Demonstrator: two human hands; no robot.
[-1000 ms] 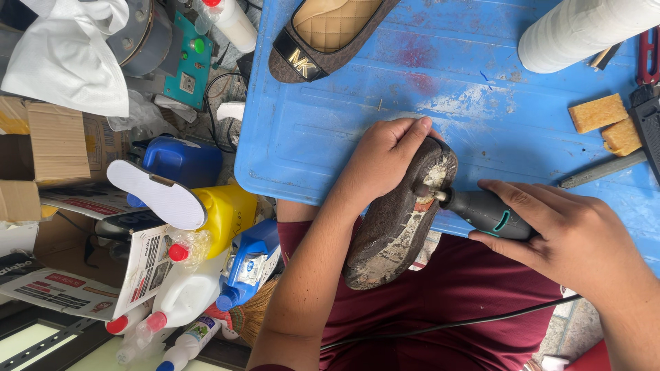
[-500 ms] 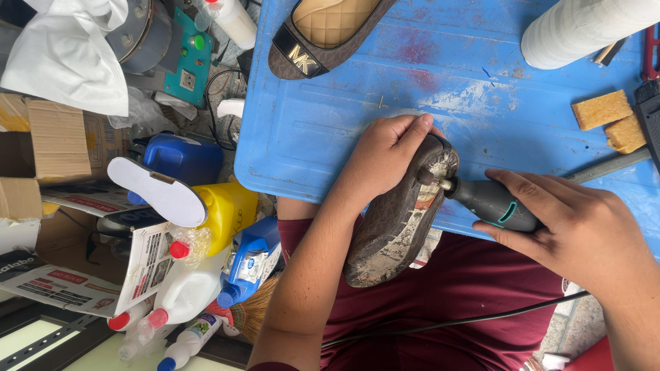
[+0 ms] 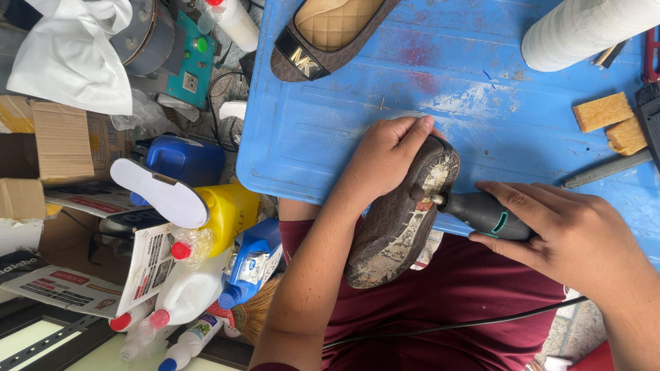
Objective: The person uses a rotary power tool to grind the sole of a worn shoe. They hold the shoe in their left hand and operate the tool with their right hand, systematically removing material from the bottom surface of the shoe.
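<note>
The shoe (image 3: 402, 220) lies sole-up across the person's lap, its toe propped on the near edge of the blue bench (image 3: 330, 137), and the left hand (image 3: 381, 161) is closed over that toe end, fingers wrapped round the rim to pin it. The right hand (image 3: 570, 233) is clamped around a corded rotary tool (image 3: 481, 211), whose small tip is pressed to the sole near the toe. By the look of it the grinding is partway: the toe patch around the tip shows pale and scraped, while the rest of the sole down to the heel is dark, crusted with old glue and grit, so most of the surface seems left to clean. The tip itself is too small to make out, possibly a sanding bit, and the left hand hides the toe's far edge. The upper is out of sight beneath the sole. Farther up the bench a second, matching shoe (image 3: 323, 34) lies on its own, cut off by the top edge, with a white roll (image 3: 584, 27) and two yellow sponges (image 3: 608, 117) to the right. Left of the bench stand bottles (image 3: 192, 288) and boxes (image 3: 62, 137).
</note>
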